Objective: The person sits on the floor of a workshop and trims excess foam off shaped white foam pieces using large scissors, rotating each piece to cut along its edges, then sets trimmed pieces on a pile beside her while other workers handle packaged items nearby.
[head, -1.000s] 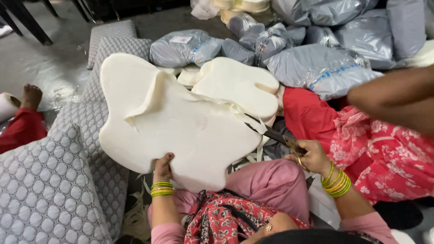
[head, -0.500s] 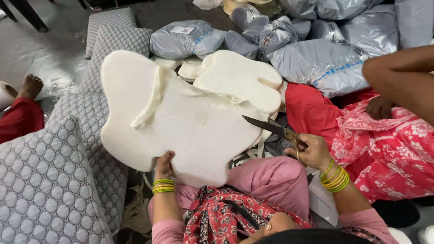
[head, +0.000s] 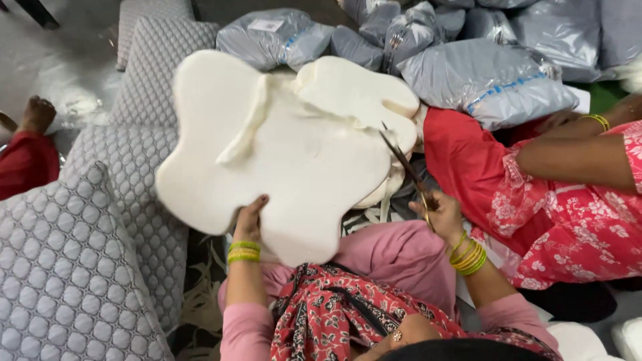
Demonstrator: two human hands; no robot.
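Observation:
A large cream foam pillow core [head: 281, 154] with a wavy outline rests on my lap. My left hand [head: 249, 217] grips its near edge, thumb on top. My right hand [head: 441, 215] holds a pair of scissors [head: 404, 164], whose blades point up along the foam's right edge. A thin trimmed strip of foam [head: 246, 130] lies across the core's top. A second foam core [head: 361, 90] lies behind and partly under the first.
Grey quilted pillows [head: 60, 267] are stacked at my left. Several grey plastic-wrapped bundles [head: 481, 73] lie at the back. A person in red floral clothing [head: 568, 214] sits at my right, forearm stretched out. Another person's foot [head: 37, 113] shows at far left.
The scissors have swung from lying nearly flat to pointing up along the foam's right edge. The foam has shifted closer. The neighbour's arm has dropped lower at the right.

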